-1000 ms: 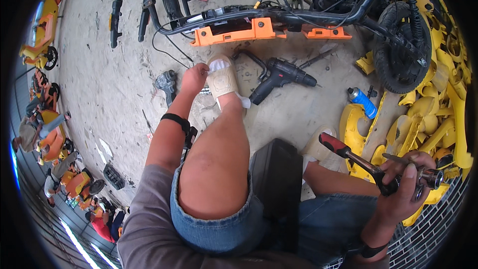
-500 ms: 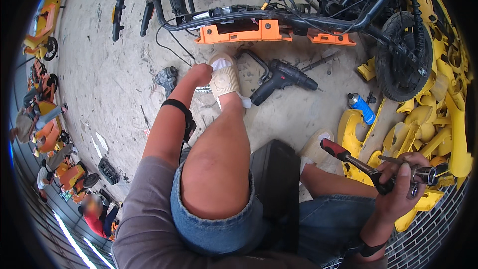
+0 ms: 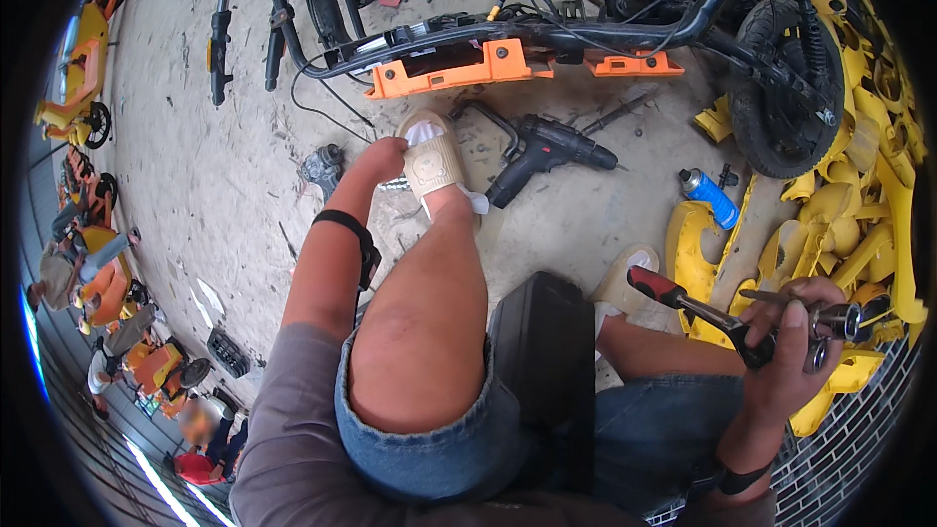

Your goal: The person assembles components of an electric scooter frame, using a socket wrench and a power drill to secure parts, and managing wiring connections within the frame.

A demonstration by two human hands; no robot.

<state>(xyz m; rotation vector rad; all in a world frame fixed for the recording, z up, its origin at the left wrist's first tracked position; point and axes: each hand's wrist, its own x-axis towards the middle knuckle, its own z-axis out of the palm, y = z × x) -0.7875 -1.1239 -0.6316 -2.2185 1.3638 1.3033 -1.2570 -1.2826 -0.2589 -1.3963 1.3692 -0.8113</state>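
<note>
My left hand (image 3: 385,160) is closed, low beside the slipper (image 3: 429,158) on my left foot. Its fingertips are hidden, so I cannot make out what is in them. A thin black cable (image 3: 327,115) from the frame ends close to that hand. In my right hand (image 3: 795,356) is a ratchet wrench (image 3: 698,309) with a red and black handle, pointing to the left. The same fingers hold a shiny metal socket (image 3: 837,320) and a slim metal piece (image 3: 766,297). The right hand is raised above my right knee.
A black vehicle frame (image 3: 439,39) with orange brackets (image 3: 503,60) and a wheel (image 3: 789,88) lies ahead. Black power drills (image 3: 551,151) (image 3: 322,168) rest on the floor. At right are a blue spray can (image 3: 710,198) and piled yellow panels (image 3: 830,234). People and orange vehicles (image 3: 156,361) are far left.
The whole view has shifted slightly, with the frame now a little higher and further left. Both hands keep nearly the same pose, and the ratchet wrench stays in my right hand.
</note>
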